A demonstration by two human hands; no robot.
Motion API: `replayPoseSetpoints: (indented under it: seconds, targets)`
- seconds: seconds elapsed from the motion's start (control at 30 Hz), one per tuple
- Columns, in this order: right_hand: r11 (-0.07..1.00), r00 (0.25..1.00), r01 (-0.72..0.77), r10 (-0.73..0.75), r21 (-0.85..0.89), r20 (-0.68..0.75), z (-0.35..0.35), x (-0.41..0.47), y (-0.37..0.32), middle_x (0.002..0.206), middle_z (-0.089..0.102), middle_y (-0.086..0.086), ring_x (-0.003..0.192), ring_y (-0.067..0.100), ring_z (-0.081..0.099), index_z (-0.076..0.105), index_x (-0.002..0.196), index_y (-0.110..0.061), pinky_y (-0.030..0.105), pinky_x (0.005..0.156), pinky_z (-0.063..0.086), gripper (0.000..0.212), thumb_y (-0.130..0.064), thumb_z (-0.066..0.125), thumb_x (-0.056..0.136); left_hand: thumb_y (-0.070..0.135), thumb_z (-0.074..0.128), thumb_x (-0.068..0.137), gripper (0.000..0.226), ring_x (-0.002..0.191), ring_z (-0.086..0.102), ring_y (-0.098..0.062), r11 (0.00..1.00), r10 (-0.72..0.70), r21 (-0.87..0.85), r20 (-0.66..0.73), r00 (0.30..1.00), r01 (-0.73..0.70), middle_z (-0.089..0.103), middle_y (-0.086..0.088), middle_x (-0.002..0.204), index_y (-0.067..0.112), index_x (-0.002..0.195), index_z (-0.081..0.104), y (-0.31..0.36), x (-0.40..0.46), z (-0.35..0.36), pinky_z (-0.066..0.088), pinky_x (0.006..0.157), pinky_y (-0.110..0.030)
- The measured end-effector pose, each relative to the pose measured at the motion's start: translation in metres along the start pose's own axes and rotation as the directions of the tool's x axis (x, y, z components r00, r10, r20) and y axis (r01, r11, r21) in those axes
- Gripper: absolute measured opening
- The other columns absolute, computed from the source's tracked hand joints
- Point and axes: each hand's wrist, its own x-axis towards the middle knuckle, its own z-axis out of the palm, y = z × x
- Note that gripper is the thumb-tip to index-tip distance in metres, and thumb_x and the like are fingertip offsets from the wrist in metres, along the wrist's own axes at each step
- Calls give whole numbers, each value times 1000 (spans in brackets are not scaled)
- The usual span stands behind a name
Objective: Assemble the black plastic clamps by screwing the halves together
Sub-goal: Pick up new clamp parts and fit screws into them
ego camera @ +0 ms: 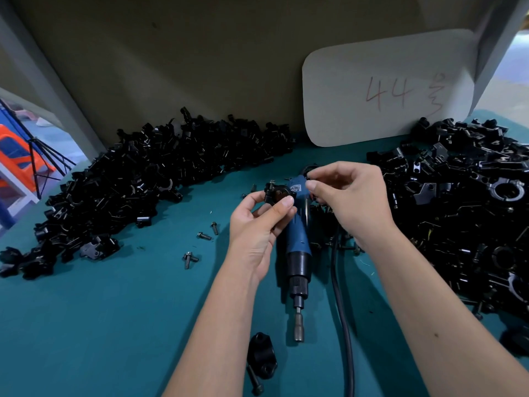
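My left hand [257,224] grips a black plastic clamp [276,194] between thumb and fingers, above the green table. My right hand [349,196] hovers just to the right of it, its thumb and forefinger pinched together; whether they hold something small I cannot tell. A blue electric screwdriver [296,253] lies on the table under both hands, its bit pointing toward me. A clamp half [262,355] with a black bolt [254,379] lies near the front edge. Loose screws [204,235] are scattered left of my left hand.
A big heap of black clamp halves [137,179] fills the left and back of the table; another heap with assembled clamps [463,207] fills the right. The screwdriver's black cable [345,325] runs toward me. A white card marked 44 [389,90] leans on the back wall.
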Motion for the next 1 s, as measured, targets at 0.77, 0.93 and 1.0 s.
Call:
replayPoseSetpoints:
  seconds: [0.77,0.93,1.0]
  targets:
    - [966,994,41,-65,255,88,9,-4,-4,77,77,6,65,14,71,76,74,-19,22,59,55,17,-10,89,79,5,80,71,36,68,71,-11,997,-72,20,154,985,69,74,-8,84,8,103,63,6,-6,-1,59,67,-18]
    - [976,986,55,-86,210,140,7,-4,-3,76,76,5,62,11,69,77,74,-19,20,58,55,16,-12,90,78,4,80,72,42,69,71,-12,996,-88,-21,152,985,92,74,-8,84,5,110,63,6,-7,-3,58,66,-18]
    - [978,982,49,-83,201,167,7,-5,-4,75,75,4,63,12,68,77,75,-19,21,58,55,14,-13,89,80,3,79,73,42,68,70,-11,994,-94,-38,146,985,100,74,-8,84,5,111,62,6,-7,-3,58,65,-17]
